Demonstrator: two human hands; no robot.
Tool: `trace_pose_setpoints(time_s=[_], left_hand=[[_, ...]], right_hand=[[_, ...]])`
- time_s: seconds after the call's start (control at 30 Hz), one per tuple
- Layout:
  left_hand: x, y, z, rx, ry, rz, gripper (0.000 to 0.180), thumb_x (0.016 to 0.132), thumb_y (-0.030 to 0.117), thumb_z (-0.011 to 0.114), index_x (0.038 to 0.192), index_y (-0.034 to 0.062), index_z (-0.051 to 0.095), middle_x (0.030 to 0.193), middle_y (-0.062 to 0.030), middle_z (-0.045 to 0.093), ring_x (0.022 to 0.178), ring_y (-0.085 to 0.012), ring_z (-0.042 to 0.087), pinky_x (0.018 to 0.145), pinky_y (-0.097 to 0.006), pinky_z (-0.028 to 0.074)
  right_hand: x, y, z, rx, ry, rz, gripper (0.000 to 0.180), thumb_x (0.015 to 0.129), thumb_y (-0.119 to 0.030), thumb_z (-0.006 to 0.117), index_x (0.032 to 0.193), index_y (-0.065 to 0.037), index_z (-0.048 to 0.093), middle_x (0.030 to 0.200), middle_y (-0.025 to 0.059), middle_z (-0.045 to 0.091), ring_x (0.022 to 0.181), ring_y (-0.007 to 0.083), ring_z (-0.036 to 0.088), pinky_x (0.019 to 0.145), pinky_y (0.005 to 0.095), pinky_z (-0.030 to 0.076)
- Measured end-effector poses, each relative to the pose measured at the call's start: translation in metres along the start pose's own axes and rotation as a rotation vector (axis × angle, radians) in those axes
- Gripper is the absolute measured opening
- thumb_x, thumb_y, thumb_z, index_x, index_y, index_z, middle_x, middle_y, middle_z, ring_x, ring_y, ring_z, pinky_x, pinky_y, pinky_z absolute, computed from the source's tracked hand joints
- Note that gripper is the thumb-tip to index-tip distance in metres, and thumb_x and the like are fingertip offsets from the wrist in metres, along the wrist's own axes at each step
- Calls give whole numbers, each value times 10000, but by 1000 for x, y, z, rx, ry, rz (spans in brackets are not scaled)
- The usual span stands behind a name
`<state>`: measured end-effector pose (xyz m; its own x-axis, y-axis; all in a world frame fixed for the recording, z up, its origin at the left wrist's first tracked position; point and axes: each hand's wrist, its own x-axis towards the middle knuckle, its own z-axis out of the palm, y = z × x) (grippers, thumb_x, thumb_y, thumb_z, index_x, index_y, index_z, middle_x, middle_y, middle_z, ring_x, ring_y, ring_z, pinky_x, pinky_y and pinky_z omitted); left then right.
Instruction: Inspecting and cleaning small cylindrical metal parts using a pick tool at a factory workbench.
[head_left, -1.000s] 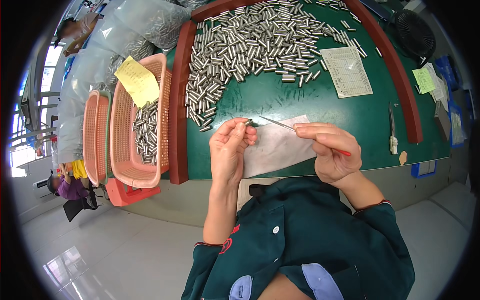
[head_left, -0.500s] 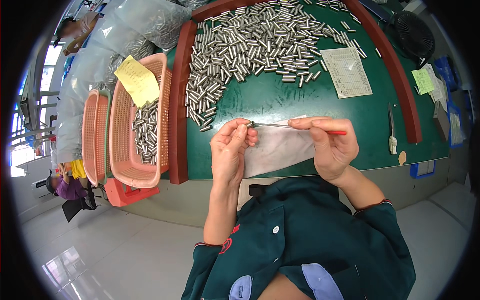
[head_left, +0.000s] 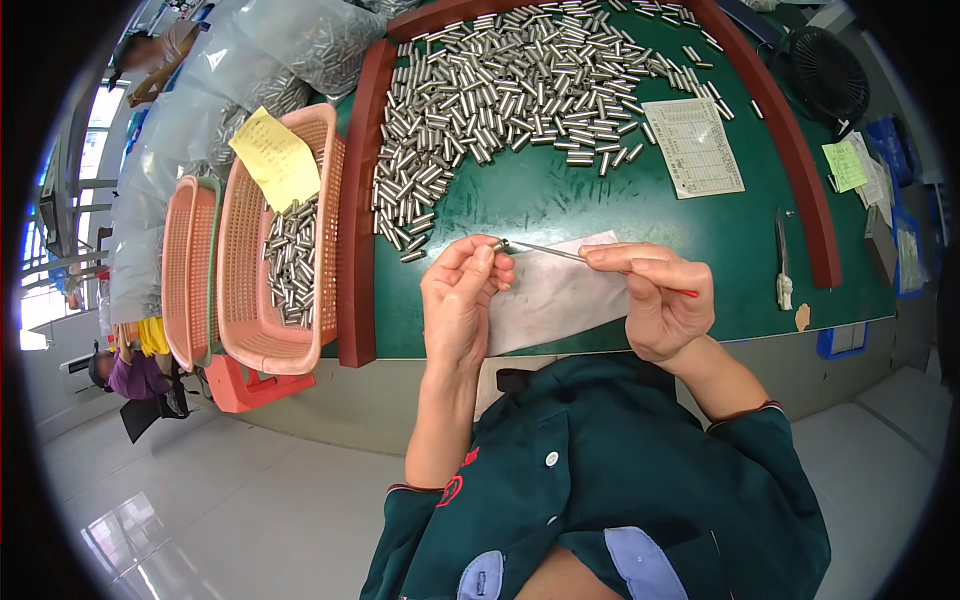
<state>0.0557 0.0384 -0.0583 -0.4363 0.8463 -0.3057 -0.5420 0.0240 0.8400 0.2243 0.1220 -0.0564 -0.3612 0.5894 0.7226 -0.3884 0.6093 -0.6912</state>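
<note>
Between the thumb and fingers of my left hand (head_left: 460, 295) is a small metal cylinder (head_left: 501, 244), its open end facing right. My right hand (head_left: 668, 300) pinches a thin metal rod-like tool (head_left: 550, 250) with a red handle end, which comes out below the fingers. The tool's tip points left, close to the cylinder's end; whether it touches is too small to tell. Beneath both hands lies a whitish cloth (head_left: 555, 300) on the green tabletop (head_left: 560, 205). Beyond them spreads a big heap of similar metal cylinders (head_left: 500, 90).
Dark red rails (head_left: 362, 220) edge the work area. Left of it, a pink basket (head_left: 270, 355) holds cylinders and a yellow paper (head_left: 275, 160). A printed sheet (head_left: 692, 147) lies at right, near tweezers-like metal tool (head_left: 782, 250) and a black fan (head_left: 822, 75). People are at far left.
My right hand has shifted slightly down, and the tool's tip has drawn back to the right from the cylinder's end. My left hand stays nearly still.
</note>
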Motion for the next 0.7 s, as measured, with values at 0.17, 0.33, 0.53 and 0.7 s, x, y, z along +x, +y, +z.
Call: trace_pose_setpoints(time_s=[0.17,0.33,0.53,0.7], left_hand=[[0,0,1,36,-4,1,141,867,82,536,944,-33,564,749,-96,604,640,-127,546,611,-240,429],[0,0,1,39,-15,-28,145,873,103,533,940,-21,567,731,-80,593,624,-121,530,593,-232,406],[0,1,-1,13,-21,-22,150,873,115,536,941,-16,564,728,-76,589,623,-117,527,590,-228,401],[0,0,0,23,-12,-23,145,874,105,534,943,-19,564,730,-76,589,629,-116,530,593,-228,406]], right_hand=[[-1,1,1,-4,-22,47,99,912,-6,396,1008,-3,372,888,246,590,806,317,624,740,416,526],[1,2,4,11,115,43,107,863,19,500,937,5,424,836,212,630,765,280,650,654,333,539],[2,0,-2,-3,-34,-48,112,912,-5,389,1021,-8,367,886,242,590,798,313,627,732,433,527],[-1,3,0,3,-31,-2,109,908,-9,406,1013,-9,373,879,238,590,798,305,625,730,433,528]])
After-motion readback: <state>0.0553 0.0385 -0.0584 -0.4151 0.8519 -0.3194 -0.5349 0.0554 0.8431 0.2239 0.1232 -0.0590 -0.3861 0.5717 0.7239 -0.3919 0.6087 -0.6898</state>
